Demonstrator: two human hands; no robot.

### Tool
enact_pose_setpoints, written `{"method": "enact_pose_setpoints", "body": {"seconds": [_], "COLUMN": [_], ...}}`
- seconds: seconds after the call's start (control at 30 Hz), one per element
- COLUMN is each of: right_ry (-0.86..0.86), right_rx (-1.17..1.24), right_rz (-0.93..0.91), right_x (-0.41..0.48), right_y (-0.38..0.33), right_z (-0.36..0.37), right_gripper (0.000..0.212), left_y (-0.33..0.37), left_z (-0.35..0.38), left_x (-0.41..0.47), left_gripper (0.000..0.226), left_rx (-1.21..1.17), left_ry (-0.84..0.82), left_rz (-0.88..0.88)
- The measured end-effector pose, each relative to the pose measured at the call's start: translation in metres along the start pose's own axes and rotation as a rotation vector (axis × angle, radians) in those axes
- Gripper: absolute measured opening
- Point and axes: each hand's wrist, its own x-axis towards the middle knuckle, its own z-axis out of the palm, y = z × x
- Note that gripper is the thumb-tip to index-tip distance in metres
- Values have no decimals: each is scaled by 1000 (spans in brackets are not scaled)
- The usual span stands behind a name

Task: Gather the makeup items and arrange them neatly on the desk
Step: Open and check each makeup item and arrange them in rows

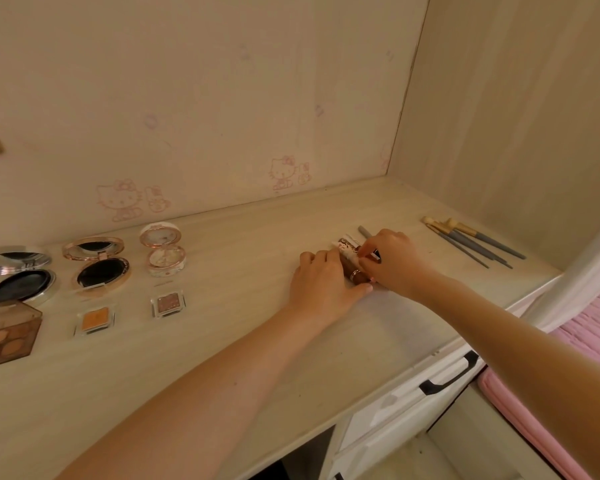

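Both my hands meet over a small bunch of lip tubes lying on the pale wooden desk. My left hand lies flat beside the tubes, its fingers pressed against their left side. My right hand curls over their right side and pinches one tube near its top. A grey stick pokes out behind the hands. Open compacts, two small eyeshadow pots and a brown palette stand in rows at the left.
Several grey-handled makeup brushes lie side by side at the desk's far right, near the side wall. White drawers with black handles sit below the desk edge. A pink cushion lies lower right.
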Motion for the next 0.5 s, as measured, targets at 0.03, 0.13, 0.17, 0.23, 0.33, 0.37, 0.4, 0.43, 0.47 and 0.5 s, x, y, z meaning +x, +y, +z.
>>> {"method": "enact_pose_setpoints", "body": {"seconds": [0.03, 0.13, 0.17, 0.23, 0.33, 0.37, 0.4, 0.43, 0.47, 0.5], "right_ry": [-3, 5, 8, 3, -24, -29, -36, -36, -32, -28], "right_rx": [-5, -4, 4, 21, 63, 80, 97, 112, 129, 149], "right_rz": [-3, -30, -39, -43, -19, -13, -6, -3, -2, -1], "right_x": [-2, -8, -10, -12, -13, -14, -15, -16, -17, -18], "right_y": [-1, -6, -7, -9, -11, -12, -14, -16, -18, -20], "right_z": [0, -4, -5, -6, -4, -4, -4, -4, -5, -6], "right_gripper": [24, 28, 28, 28, 26, 26, 26, 26, 26, 26], "left_y": [0, 0, 1, 2, 2, 1, 0, -1, -3, -5], "left_z": [0, -3, -4, -7, -11, -12, -13, -15, -16, -18], "left_x": [0, 0, -1, -2, -7, -8, -9, -11, -12, -13], "left_gripper": [72, 75, 78, 86, 90, 90, 89, 90, 90, 91], "left_rx": [-9, -33, -41, -59, -72, -73, -71, -69, -66, -64], "left_ry": [6, 39, 48, 73, 131, 150, 166, 181, 196, 212], "left_rz": [3, 22, 32, 55, 108, 131, 155, 177, 195, 210]}}
